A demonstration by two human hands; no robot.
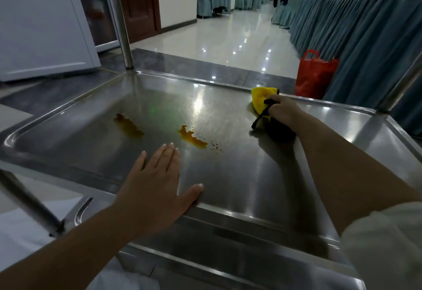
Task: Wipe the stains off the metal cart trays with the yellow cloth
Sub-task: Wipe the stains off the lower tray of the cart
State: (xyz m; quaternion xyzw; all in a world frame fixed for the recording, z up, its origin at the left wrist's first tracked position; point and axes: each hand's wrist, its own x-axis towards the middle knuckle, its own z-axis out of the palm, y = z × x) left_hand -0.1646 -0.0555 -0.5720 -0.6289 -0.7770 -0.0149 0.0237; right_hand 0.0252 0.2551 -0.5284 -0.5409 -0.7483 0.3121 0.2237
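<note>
Head view, left hand [153, 189] flat, fingers straight on metal tray [239, 189], right hand [282, 109] grip closed around yellow cloth [262, 99]

Head view, close, down onto tray [376, 134]

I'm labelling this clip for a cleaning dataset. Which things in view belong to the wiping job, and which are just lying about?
Part of the job:
- yellow cloth, gripped by the right hand
- stainless metal cart tray, left hand flat on it
- two orange-brown stains

Just lying about:
- red plastic bag on the floor
- teal-covered chairs
</note>
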